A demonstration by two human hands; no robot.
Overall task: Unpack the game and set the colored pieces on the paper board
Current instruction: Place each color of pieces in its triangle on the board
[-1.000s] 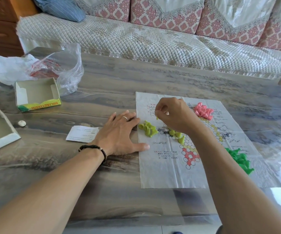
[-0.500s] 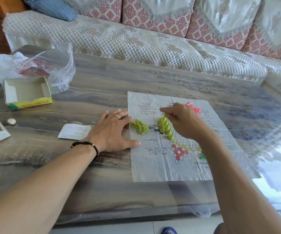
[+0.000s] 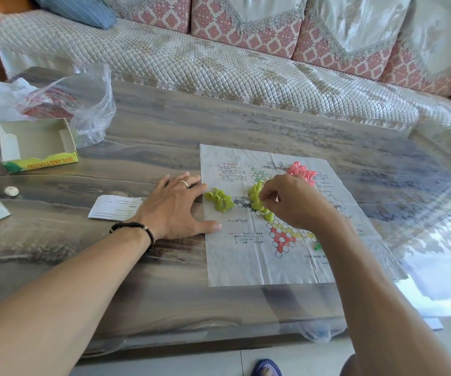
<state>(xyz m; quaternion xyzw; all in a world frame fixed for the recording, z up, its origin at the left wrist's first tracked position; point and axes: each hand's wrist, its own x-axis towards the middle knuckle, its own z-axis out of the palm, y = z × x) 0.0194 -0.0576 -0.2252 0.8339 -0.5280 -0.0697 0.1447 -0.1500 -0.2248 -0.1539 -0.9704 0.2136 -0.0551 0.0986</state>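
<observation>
Right hand (image 3: 292,202) grip pinched on yellow-green pieces (image 3: 256,199); left hand (image 3: 175,207) flat, fingers apart, pressing paper board (image 3: 246,264) edge.

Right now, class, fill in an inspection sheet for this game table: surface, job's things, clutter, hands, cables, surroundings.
Surface: grey marbled table under a glossy clear cover.
Job's things: paper board flat on the table; loose yellow-green pieces near its left edge; more yellow-green pieces standing on the printed star; pink pieces heaped at its far side.
Clutter: open empty box tray, plastic bag, paper slip, small white cap.
Hands: left hand flat, thumb on the board's left edge; right hand, fingers curled at the standing pieces; whether it pinches one cannot be told.
Cables: nothing seen.
Surroundings: quilted sofa behind the table.
</observation>
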